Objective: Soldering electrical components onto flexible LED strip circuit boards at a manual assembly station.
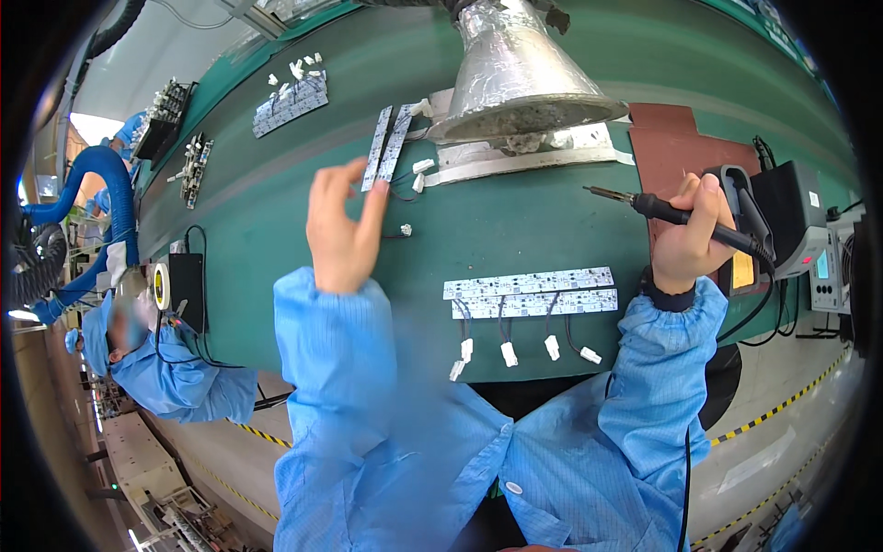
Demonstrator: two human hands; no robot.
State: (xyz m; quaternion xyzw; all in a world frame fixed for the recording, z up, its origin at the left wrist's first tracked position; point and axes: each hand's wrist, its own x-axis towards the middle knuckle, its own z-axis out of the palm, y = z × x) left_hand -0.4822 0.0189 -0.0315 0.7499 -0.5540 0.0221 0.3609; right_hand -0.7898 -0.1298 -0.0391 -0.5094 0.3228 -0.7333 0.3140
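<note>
My right hand (pixel 690 235) grips a black-handled soldering iron (pixel 660 209), its metal tip pointing left above the green bench mat. My left hand (pixel 342 230) is open, thumb and forefinger apart, at the near end of a pair of narrow white circuit boards (pixel 394 147). Whether the fingertips touch them I cannot tell. White plug connectors (pixel 420 175) on dark wires lie beside that pair. In front of me, two long white circuit boards (pixel 533 293) lie edge to edge. Several dark wires run from them to white connectors (pixel 509 354) near the bench's front edge.
A foil-covered fume hood (pixel 524 83) hangs over the bench's far middle. On the right are a brown mat (pixel 664 138) and a black soldering station (pixel 786 216). More boards (pixel 290 103) lie far left. At left, a person in blue (pixel 189 377) sits behind a black box (pixel 187 285).
</note>
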